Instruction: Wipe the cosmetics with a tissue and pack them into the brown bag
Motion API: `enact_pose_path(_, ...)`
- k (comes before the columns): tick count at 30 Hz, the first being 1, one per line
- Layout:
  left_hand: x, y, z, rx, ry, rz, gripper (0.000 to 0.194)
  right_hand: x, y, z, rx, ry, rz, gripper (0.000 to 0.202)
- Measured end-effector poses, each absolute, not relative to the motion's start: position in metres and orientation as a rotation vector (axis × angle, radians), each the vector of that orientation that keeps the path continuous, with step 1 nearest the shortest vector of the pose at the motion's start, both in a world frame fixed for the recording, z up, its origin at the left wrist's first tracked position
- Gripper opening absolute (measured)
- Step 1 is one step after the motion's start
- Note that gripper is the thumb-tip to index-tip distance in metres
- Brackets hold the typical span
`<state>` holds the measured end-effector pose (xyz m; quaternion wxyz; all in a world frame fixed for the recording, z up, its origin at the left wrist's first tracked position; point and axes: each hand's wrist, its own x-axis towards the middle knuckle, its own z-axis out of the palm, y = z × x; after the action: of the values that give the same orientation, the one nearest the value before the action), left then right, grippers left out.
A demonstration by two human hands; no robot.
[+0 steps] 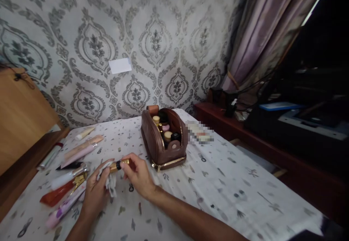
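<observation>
My left hand (97,184) is closed around a crumpled white tissue (111,186) and the near end of a small gold cosmetic tube with a black band (116,166). At the tube's other gold end, the fingers of my right hand (139,173) pinch it. Just beyond my right hand stands an open brown cosmetic bag (160,152), its gold zip apart. Inside it are several small jars and bottles with gold, black and pink caps. The tissue hides part of the tube, so I cannot tell whether its cap is loose.
Left of my hands lie several tubes and bottles, among them a red-orange bottle (58,193), a pink tube (79,154) and a purple-white tube (64,208). The patterned cloth (218,186) covers the surface. A blurred flat item (200,132) lies right of the bag.
</observation>
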<state>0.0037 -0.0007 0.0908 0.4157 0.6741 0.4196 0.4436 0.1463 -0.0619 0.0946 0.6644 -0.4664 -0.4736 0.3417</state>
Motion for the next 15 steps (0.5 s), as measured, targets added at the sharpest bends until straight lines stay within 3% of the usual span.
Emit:
enact_pose_path(4, 0.005, 0.001, 0.086, 1.705, 1.089, 1.100, 0.046, 0.159, -0.077, 0.111, -1.204, -1.330, 0.518, 0.011)
enact_pose_path(9, 0.005, -0.005, 0.075, 1.769, 1.162, 0.992, 0.051, 0.193, -0.095, 0.134, -1.199, -1.631, 0.348, 0.015)
enact_pose_path(15, 0.006, -0.005, 0.069, 1.782, 1.249, 0.935, 0.051, 0.269, -0.116, 0.204, -1.259, -1.652, 0.053, 0.017)
